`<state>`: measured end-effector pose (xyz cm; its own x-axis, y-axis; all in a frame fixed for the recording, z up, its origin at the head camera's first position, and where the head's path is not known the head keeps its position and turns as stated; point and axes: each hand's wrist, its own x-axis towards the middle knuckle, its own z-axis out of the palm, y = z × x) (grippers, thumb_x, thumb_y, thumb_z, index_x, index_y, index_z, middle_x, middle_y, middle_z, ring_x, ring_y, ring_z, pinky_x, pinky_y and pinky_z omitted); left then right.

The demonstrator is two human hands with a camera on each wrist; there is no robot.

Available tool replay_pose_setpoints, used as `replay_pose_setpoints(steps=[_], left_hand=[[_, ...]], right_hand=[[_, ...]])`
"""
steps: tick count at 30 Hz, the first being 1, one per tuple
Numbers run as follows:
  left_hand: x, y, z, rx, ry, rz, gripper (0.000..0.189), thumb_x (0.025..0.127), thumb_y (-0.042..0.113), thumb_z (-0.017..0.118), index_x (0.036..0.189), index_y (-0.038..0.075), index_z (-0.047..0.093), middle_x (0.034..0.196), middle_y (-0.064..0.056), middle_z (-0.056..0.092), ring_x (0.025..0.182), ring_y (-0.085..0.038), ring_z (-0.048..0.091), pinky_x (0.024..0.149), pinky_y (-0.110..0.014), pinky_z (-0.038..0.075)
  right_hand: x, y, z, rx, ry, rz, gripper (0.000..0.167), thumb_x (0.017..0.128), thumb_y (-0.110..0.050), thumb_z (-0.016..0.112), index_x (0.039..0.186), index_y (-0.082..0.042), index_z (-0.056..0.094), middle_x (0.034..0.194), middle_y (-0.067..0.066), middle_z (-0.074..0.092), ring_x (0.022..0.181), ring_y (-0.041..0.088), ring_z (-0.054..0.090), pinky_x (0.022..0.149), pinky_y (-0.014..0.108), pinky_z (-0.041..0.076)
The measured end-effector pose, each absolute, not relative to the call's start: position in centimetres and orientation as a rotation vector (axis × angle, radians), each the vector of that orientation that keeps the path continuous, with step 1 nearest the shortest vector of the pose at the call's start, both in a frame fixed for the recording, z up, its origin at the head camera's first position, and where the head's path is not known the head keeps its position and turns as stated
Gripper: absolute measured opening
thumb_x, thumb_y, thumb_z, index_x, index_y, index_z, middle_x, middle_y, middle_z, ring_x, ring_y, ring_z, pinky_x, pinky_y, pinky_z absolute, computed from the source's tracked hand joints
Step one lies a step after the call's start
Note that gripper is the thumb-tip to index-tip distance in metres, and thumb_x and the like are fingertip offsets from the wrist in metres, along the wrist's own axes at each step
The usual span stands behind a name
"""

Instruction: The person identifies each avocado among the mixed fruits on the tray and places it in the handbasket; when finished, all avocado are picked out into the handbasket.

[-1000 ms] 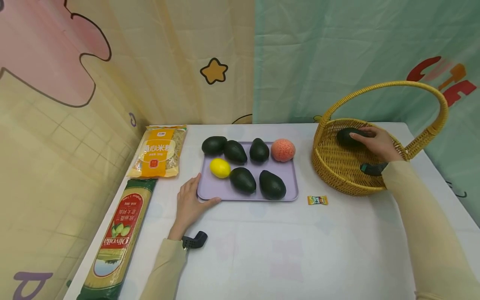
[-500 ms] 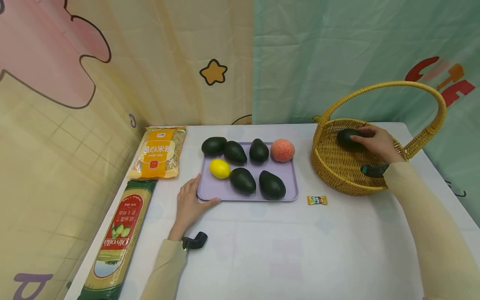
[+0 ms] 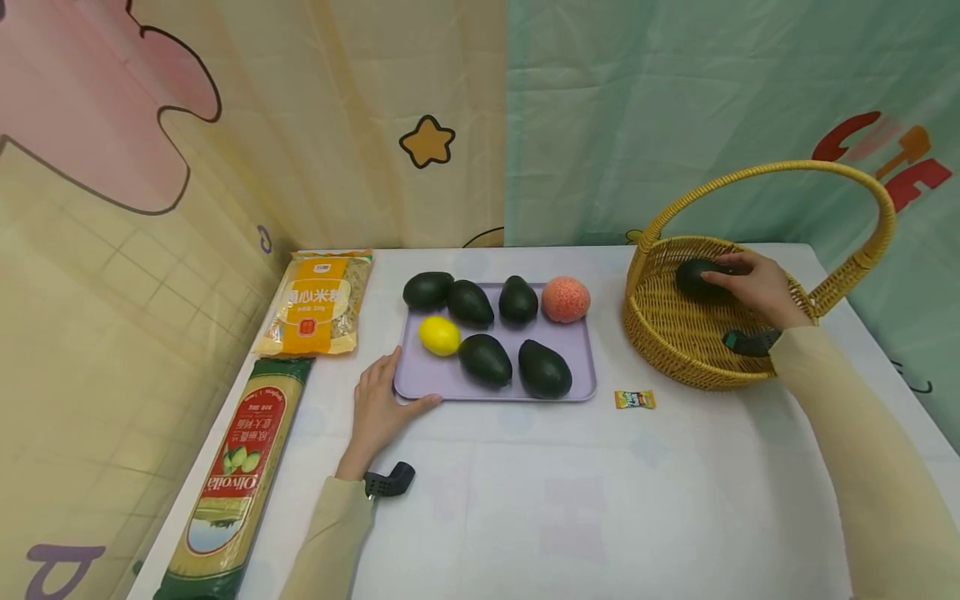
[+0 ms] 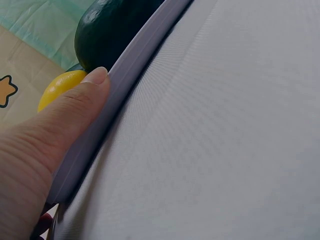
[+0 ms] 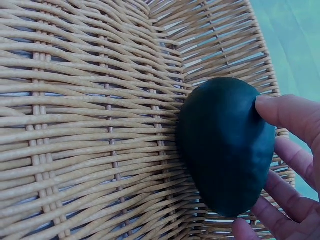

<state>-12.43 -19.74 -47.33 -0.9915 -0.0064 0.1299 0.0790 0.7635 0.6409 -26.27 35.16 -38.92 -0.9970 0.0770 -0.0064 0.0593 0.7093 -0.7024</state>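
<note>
Right hand [image 3: 759, 287]: clamped on an avocado [image 5: 225, 145], thumb on one face, fingers round the other.
Held avocado: low inside the basket [image 3: 663, 354], close to its back wall; whether the wicker bears its weight cannot be told.
Step at the basket: probably a set-down or a pick-up of this avocado; the grip alone does not settle which.
Next move: for a set-down, it calls for the fingers to part gently so the rounded avocado does not roll; for a pick-up, a firm hold and a path clear of the handle.
Basket: at the table's far right corner, the right arm reaching in over its near right rim.
Left hand [image 3: 378, 417]: at the near left corner of the tray [image 3: 431, 381], fingers beside the left edge, thumb along the near edge, likely steadying it.
Tray: five more avocados [image 3: 545, 369], a lemon [image 3: 439, 335] toward the left edge, a pink bumpy ball [image 3: 566, 299] at the far right corner.
Table [image 3: 525, 500]: a small wrapped packet [image 3: 635, 400] between tray and basket; two food bags [image 3: 303, 304] along the left edge.
</note>
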Motion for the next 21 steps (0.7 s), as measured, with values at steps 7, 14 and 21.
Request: replay_pose_setpoints(steps=[7, 14, 21], left_hand=[[-12.43, -19.73, -47.25, -0.062, -2.821, -1.042, 0.104, 0.069, 0.055, 0.078, 0.148, 0.005, 0.031, 0.144, -0.021, 0.034, 0.131, -0.038, 0.025, 0.106, -0.053, 0.016], [-12.46, -19.84, -47.31, -0.057, -2.827, -1.043, 0.104, 0.07, 0.055, 0.078, 0.148, 0.006, 0.031, 0.144, -0.02, 0.034, 0.131, -0.037, 0.025, 0.106, -0.053, 0.016], [-12.45, -19.82, -47.31, -0.06, -2.835, -1.05, 0.104, 0.07, 0.055, 0.077, 0.148, 0.006, 0.03, 0.145, -0.021, 0.033, 0.132, -0.037, 0.024, 0.106, -0.053, 0.015]], right_hand=[[-26.18, 35.03, -38.87, -0.115, -2.895, 1.191, 0.072, 0.088, -0.048, 0.061, 0.132, 0.007, 0.046, 0.131, 0.027, 0.043, 0.117, 0.041, 0.041, 0.091, 0.05, 0.037], [-26.13, 35.15, -38.97, -0.103, -2.893, 1.196, 0.072, 0.088, -0.049, 0.061, 0.132, 0.007, 0.047, 0.131, 0.025, 0.043, 0.115, 0.037, 0.042, 0.091, 0.049, 0.037], [-25.97, 35.33, -38.93, -0.125, -2.892, 1.229, 0.074, 0.089, -0.052, 0.058, 0.135, 0.005, 0.044, 0.134, 0.024, 0.042, 0.118, 0.037, 0.04, 0.092, 0.048, 0.037]])
